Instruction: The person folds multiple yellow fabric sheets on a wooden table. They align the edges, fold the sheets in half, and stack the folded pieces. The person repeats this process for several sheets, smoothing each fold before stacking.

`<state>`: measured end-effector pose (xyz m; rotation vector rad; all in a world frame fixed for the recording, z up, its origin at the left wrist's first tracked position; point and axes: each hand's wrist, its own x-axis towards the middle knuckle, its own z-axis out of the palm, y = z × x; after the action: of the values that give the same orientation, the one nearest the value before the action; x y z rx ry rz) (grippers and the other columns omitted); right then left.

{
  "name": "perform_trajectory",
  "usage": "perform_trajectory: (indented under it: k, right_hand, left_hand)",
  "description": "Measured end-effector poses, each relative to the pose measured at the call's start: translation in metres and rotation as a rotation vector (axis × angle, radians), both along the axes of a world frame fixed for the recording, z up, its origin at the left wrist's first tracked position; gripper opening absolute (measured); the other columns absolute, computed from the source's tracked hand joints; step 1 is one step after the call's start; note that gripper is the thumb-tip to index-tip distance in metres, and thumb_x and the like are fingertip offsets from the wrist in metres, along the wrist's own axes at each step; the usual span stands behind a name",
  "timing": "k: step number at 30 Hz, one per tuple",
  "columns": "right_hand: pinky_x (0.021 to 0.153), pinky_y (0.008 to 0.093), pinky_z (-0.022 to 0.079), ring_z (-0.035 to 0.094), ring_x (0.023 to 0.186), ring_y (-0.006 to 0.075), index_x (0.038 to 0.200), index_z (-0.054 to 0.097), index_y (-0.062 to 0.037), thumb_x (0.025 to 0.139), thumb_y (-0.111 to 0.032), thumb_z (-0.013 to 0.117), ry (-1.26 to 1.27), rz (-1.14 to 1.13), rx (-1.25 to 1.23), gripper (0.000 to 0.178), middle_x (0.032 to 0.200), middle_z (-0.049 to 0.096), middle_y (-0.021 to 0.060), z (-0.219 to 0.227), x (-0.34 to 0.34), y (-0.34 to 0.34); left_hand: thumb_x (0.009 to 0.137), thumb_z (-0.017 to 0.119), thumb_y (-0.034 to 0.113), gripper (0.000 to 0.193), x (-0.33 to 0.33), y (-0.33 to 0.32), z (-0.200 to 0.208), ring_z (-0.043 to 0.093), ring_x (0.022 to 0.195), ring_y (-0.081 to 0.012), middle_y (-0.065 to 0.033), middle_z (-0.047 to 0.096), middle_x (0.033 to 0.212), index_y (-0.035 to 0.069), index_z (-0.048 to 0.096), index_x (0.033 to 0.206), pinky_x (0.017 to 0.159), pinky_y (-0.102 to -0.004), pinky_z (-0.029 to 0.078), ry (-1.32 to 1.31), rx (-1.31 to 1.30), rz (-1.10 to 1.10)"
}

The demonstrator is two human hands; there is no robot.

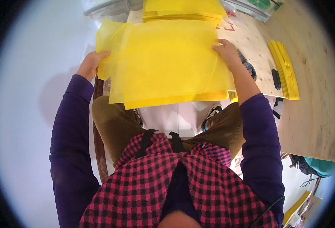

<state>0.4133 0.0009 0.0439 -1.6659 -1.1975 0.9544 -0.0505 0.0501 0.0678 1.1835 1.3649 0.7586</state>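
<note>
Here's the thin yellow fabric sheet [167, 60], stretched out broad and slightly see-through in front of the person, right between the two hands and over the gap above the knees. The left hand [93, 62] has it by the left edge, thumb laid on top and the other fingers mostly hidden behind; the left end looks layered or folded over. Across to the right hand [228, 55], and that one pinches the right edge, near the upper corner, thumb on the face. A deeper yellow band runs along the near edge; fold or second sheet, I cannot tell.

Just beyond the far edge sits a stack of yellow sheets [182, 8] on the plywood worktop [260, 41]. Beside the right wrist, a dark speckled object [250, 69], part hidden by the arm. Farther right, a small black block [276, 79] lies close to a long yellow bundle [283, 70], with a pale wooden panel [312, 117] next to that. Down below: brown trousers [112, 117], knees apart, and a red-and-black checked garment [137, 182].
</note>
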Motion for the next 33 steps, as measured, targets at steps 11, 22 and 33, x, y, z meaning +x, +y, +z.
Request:
perform_trajectory:
  k: [11,22,33]
  right_hand:
    - [0.074,0.0325,0.051,0.064,0.083,0.0224,0.123,0.056,-0.0013,0.078,-0.019,0.072,-0.279,-0.085,0.061,0.051,0.100,0.065,0.0159,-0.043,0.011,0.009]
    - [0.065,0.0296,0.050,0.063,0.080,0.0184,0.125,0.054,-0.0002,0.080,-0.014,0.071,-0.121,-0.105,0.051,0.050,0.101,0.064,0.0165,-0.054,0.007,0.013]
    - [0.066,0.0280,0.051,0.066,0.076,0.0156,0.120,0.055,-0.0004,0.082,-0.008,0.067,-0.160,-0.118,0.108,0.040,0.089,0.069,0.0112,-0.032,0.003,0.010]
  left_hand:
    - [0.087,0.064,0.027,0.037,0.015,0.000,0.005,0.066,0.086,-0.0158,-0.0070,0.067,0.101,0.003,0.059,0.114,0.075,-0.0285,0.052,-0.109,-0.150,0.032]
    - [0.087,0.063,0.027,0.026,-0.005,-0.013,0.007,0.062,0.074,-0.0107,-0.0021,0.065,0.088,0.006,0.062,0.102,0.063,-0.0236,0.049,0.116,-0.123,-0.033]
    - [0.087,0.060,0.016,0.019,-0.004,0.001,0.023,0.062,0.068,-0.0134,-0.0050,0.065,0.085,-0.001,0.061,0.094,0.058,-0.0283,0.050,0.001,0.086,-0.024]
